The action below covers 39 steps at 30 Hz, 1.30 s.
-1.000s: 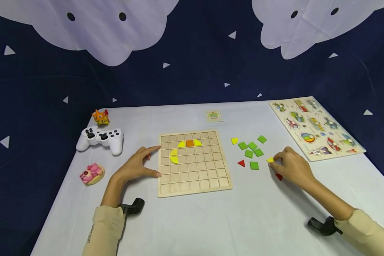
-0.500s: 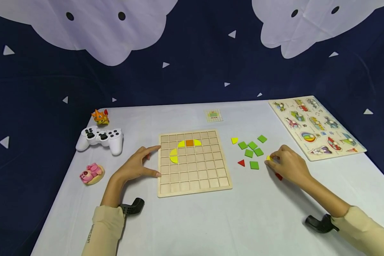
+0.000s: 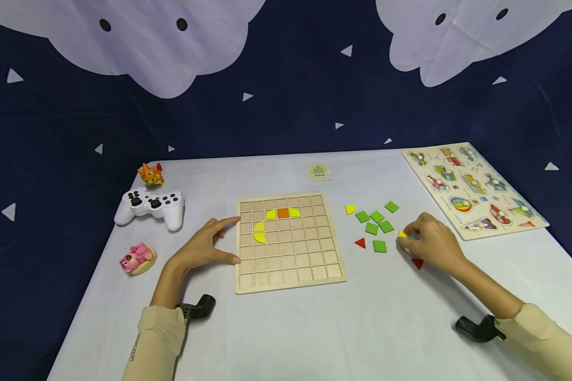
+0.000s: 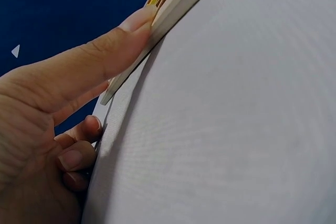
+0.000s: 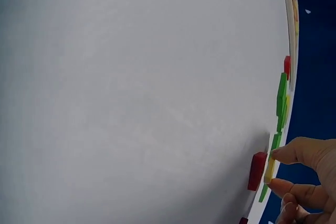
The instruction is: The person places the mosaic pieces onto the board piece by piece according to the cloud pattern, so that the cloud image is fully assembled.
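Note:
At the left edge of the wooden grid board (image 3: 291, 262), the left hand (image 3: 205, 246) rests with thumb and index finger spread. In the left wrist view the straight thumb (image 4: 100, 56) touches the board's rim while other fingers bend below. On the board lie several yellow quarter-round tiles (image 3: 259, 233) and an orange square tile (image 3: 283, 213). The right hand (image 3: 431, 241) pinches a yellow tile (image 5: 270, 169) between thumb and finger, and the hand partly hides it. Beside that hand lies a red triangle tile (image 3: 417, 263).
Several green square tiles (image 3: 372, 228), a yellow tile (image 3: 350, 209) and another red triangle (image 3: 360, 243) lie right of the board. A pattern card (image 3: 319, 172), picture puzzle (image 3: 474, 190), white game controller (image 3: 150, 205), pink figure (image 3: 137, 258) and orange figure (image 3: 150, 174) stand around.
The right hand has shifted slightly up and left with the yellow tile between its fingers. The left hand and the tiles on the board look the same.

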Each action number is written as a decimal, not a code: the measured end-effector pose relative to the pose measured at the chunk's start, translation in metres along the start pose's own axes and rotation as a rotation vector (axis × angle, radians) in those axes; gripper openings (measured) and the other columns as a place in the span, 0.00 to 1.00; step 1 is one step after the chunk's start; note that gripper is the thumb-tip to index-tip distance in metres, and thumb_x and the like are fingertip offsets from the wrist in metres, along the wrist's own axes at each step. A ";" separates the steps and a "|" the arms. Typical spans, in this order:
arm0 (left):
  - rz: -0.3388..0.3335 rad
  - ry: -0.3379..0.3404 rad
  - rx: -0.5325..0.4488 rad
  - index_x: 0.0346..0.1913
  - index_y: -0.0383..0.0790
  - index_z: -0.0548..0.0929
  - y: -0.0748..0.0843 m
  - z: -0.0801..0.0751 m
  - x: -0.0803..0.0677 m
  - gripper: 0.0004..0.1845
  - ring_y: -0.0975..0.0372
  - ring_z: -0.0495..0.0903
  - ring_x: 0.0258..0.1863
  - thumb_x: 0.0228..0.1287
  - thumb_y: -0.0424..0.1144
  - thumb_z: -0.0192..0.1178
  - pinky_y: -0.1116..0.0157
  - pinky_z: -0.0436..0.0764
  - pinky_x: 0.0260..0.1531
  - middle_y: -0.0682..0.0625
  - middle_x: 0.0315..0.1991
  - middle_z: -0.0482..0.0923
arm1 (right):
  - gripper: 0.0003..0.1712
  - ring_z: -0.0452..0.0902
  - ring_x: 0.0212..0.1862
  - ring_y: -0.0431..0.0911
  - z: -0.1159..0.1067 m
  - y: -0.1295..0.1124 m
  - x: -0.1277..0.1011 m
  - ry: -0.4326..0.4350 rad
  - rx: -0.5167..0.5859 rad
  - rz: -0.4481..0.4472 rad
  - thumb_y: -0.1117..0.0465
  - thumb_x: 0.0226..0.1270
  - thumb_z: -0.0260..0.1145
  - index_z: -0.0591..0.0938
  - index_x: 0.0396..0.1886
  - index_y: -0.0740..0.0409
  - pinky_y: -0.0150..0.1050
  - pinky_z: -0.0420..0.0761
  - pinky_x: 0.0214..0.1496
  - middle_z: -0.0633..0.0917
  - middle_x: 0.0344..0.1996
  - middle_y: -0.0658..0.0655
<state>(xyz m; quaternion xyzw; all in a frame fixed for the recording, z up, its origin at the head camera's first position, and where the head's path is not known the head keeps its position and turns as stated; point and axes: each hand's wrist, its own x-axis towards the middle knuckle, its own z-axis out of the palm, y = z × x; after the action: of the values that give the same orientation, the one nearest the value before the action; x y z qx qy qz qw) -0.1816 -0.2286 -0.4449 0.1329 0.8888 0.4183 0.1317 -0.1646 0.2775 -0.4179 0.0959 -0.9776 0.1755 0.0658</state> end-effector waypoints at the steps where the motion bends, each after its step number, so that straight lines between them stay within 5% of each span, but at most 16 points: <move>1: 0.001 0.000 -0.001 0.74 0.47 0.67 0.000 0.000 0.000 0.54 0.56 0.62 0.41 0.39 0.45 0.83 0.57 0.63 0.43 0.46 0.39 0.61 | 0.15 0.71 0.28 0.48 0.000 0.000 0.000 0.011 0.004 -0.005 0.59 0.50 0.76 0.88 0.32 0.68 0.41 0.69 0.29 0.77 0.28 0.58; 7: 0.000 -0.002 -0.005 0.74 0.47 0.67 0.000 -0.001 0.000 0.54 0.56 0.62 0.41 0.39 0.45 0.83 0.57 0.63 0.43 0.46 0.39 0.61 | 0.14 0.71 0.29 0.47 0.003 -0.009 0.006 0.054 0.039 -0.046 0.60 0.50 0.76 0.88 0.33 0.68 0.41 0.71 0.32 0.77 0.29 0.58; 39: -0.013 0.005 -0.004 0.74 0.47 0.67 0.003 0.000 -0.001 0.55 0.56 0.62 0.41 0.38 0.45 0.83 0.57 0.62 0.44 0.47 0.39 0.61 | 0.14 0.76 0.32 0.47 0.040 -0.100 0.051 -0.014 0.136 -0.215 0.60 0.54 0.76 0.88 0.35 0.67 0.42 0.77 0.34 0.78 0.32 0.57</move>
<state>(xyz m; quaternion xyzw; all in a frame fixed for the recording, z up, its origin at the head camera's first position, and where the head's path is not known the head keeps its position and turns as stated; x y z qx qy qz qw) -0.1803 -0.2267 -0.4425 0.1256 0.8891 0.4197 0.1324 -0.1969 0.1627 -0.4141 0.2054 -0.9480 0.2326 0.0709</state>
